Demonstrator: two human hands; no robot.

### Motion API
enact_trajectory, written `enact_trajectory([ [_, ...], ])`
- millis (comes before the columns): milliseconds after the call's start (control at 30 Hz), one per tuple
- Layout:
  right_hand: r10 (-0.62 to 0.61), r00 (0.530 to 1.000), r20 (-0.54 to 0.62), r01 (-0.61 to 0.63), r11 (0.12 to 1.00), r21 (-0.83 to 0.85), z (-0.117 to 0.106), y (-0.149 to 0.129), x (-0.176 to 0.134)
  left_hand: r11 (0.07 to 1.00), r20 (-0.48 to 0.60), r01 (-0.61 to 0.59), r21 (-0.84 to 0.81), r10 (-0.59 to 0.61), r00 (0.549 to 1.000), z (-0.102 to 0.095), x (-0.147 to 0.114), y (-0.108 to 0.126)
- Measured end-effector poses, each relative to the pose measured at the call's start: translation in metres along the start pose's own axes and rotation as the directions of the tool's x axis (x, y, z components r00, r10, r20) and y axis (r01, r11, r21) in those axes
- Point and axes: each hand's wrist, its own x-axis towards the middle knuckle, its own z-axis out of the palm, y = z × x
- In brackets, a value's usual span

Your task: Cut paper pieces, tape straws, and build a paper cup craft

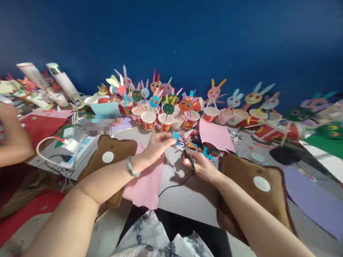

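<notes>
Over the middle of the table, my left hand (158, 144) pinches a small blue piece of paper (176, 137) between thumb and fingertips. A bracelet circles that wrist. My right hand (200, 165) is closed around the dark handles of a pair of scissors (189, 157), whose blades point up and away from me. The blades are close to the right of the blue paper; whether they touch it I cannot tell. Coloured paper scraps (205, 151) lie just beyond my right hand. Below my left forearm is a pink sheet of paper (146, 178).
Paper cups (148, 120) with paper rabbit heads line the wall side. Brown cushion-like pads (241, 178) lie at both sides, and another pink sheet (215, 135) behind the scraps. A power strip (83, 148) with cables stands left. Another person's arm (13, 139) shows at far left.
</notes>
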Motion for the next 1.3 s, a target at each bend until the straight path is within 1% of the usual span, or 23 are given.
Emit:
enact_trajectory([
  [167,-0.037,0.999,0.014,0.037,0.999,0.012,0.006,0.001,0.001,1.000,0.025,0.006,-0.016,-0.005,1.000,-0.002,-0.001,-0.006],
  [333,-0.059,0.998,0.015,0.059,0.998,0.005,0.007,0.001,0.002,0.999,0.038,0.006,-0.039,-0.005,0.999,-0.002,-0.001,-0.009],
  [833,-0.056,0.998,0.013,0.056,0.998,0.008,0.008,0.001,0.003,1.000,0.072,0.026,-0.016,-0.025,0.997,-0.004,-0.002,-0.014],
  [1100,-0.042,0.999,-0.003,0.041,0.999,-0.029,0.009,0.006,0.003,0.999,0.067,0.031,-0.016,-0.030,0.997,-0.003,-0.002,-0.013],
  [1300,-0.060,0.998,0.001,0.060,0.998,-0.033,0.012,0.008,0.003,0.999,0.066,0.033,-0.027,-0.031,0.997,-0.003,-0.002,-0.014],
])
